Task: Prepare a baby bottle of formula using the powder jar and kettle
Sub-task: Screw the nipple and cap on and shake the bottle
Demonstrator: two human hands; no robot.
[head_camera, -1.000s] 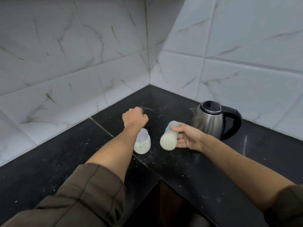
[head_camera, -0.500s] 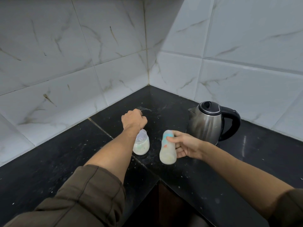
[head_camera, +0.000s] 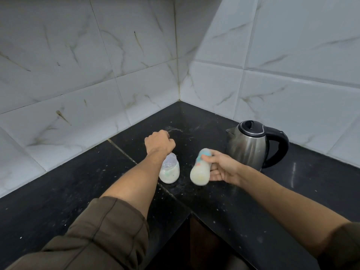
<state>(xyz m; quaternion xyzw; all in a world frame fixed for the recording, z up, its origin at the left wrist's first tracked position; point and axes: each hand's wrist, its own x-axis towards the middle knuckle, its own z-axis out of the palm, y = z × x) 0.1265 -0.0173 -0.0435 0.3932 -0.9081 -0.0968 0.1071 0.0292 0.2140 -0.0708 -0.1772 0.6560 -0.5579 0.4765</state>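
Note:
My right hand (head_camera: pixel 224 169) grips a baby bottle (head_camera: pixel 200 171) filled with milky white liquid. The bottle is tilted, its bottom toward me and its top leaning away, and it looks motion-blurred just above the black counter (head_camera: pixel 243 207). My left hand (head_camera: pixel 159 142) is curled into a fist over the counter, and I see nothing in it. Just below its wrist stands a short clear container (head_camera: pixel 171 173) with a domed lid and white contents. A steel kettle (head_camera: pixel 247 146) with a black lid and handle stands to the right of the bottle.
White marble-look tiles form the corner behind the counter. White specks and a smear lie scattered on the dark surface around the container. The counter's inner edge drops off near me at the bottom centre.
The bottle in my right hand went from tilted to upright and back to tilted. My left fist and the short container have stayed put.

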